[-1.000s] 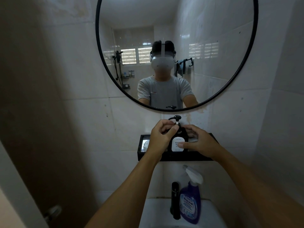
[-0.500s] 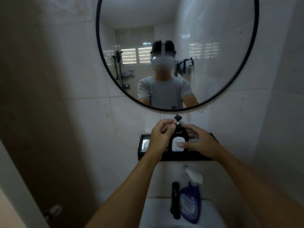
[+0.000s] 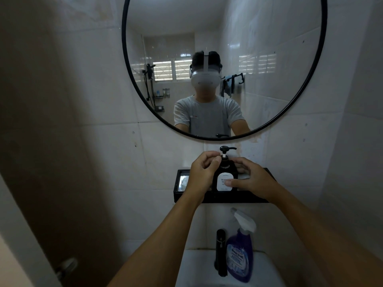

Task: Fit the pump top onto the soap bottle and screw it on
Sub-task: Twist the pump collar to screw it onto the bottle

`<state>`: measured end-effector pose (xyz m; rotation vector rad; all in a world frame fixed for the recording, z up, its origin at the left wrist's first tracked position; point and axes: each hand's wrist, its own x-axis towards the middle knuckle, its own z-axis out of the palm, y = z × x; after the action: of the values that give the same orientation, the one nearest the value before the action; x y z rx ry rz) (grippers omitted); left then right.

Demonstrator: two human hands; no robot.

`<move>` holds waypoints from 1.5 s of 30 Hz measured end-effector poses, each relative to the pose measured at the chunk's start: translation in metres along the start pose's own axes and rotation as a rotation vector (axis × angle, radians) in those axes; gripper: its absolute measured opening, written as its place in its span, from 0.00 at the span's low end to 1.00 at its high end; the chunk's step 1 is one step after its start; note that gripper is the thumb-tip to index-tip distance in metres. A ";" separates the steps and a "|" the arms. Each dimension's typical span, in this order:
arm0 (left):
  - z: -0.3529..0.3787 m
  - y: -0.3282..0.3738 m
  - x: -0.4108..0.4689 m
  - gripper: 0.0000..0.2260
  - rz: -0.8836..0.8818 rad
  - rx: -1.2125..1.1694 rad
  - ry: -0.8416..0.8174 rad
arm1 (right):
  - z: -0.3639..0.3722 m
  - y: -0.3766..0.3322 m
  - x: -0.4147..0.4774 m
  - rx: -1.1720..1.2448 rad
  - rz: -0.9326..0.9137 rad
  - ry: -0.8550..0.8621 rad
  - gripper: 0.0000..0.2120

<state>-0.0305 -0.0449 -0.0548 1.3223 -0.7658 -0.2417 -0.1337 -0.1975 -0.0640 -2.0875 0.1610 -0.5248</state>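
A black soap bottle (image 3: 224,177) with a white label stands on a black wall shelf (image 3: 219,197) below the mirror. The black pump top (image 3: 226,150) sits upright on the bottle's neck, its spout pointing right. My left hand (image 3: 204,172) is at the pump's collar, thumb and fingertips pinching it from the left. My right hand (image 3: 251,181) wraps the bottle's right side, with the thumb pressed on the label. The collar itself is mostly hidden by my fingers.
A round black-framed mirror (image 3: 207,139) hangs just above the pump and shows a person wearing a headset. Below the shelf, a purple spray bottle (image 3: 240,255) and a black tap (image 3: 220,253) stand on the white basin (image 3: 196,270). Tiled walls close in on both sides.
The pump's spout has turned from pointing left, through facing the camera, to pointing right. My left fingers have shifted on the collar; the right hand stays on the bottle.
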 end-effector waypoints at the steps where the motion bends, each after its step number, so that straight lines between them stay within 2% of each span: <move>1: 0.000 0.000 0.000 0.06 0.016 0.007 0.002 | 0.000 0.000 0.000 0.001 0.001 0.000 0.41; 8: 0.001 -0.003 0.001 0.09 0.042 0.040 0.002 | 0.000 0.001 0.001 0.004 -0.005 0.001 0.42; 11: 0.000 -0.002 0.001 0.05 0.039 0.058 -0.001 | 0.001 0.001 0.001 0.004 -0.006 0.001 0.41; 15: 0.000 0.001 0.000 0.10 -0.019 -0.001 0.003 | 0.000 0.002 0.002 0.002 -0.002 0.005 0.41; 18: 0.000 0.000 -0.001 0.07 0.012 0.010 0.014 | 0.000 0.002 0.003 0.003 0.001 0.009 0.39; 23: 0.001 0.000 -0.001 0.10 0.030 0.054 0.012 | 0.001 0.002 0.003 0.002 -0.001 0.015 0.38; 26: 0.001 0.000 0.000 0.06 0.024 0.066 0.005 | 0.001 0.002 0.003 -0.004 -0.003 0.014 0.38; 31: 0.002 0.002 -0.001 0.08 -0.021 -0.037 0.016 | 0.001 0.002 0.002 -0.007 -0.002 0.015 0.40; 35: 0.002 0.001 -0.001 0.05 0.026 0.000 0.014 | 0.000 0.002 0.002 0.003 -0.002 0.011 0.40; 45: 0.001 0.002 -0.001 0.08 0.022 0.041 -0.007 | 0.001 0.000 0.001 0.008 0.003 0.011 0.39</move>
<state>-0.0322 -0.0446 -0.0534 1.3517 -0.7951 -0.2142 -0.1328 -0.1970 -0.0637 -2.0768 0.1677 -0.5340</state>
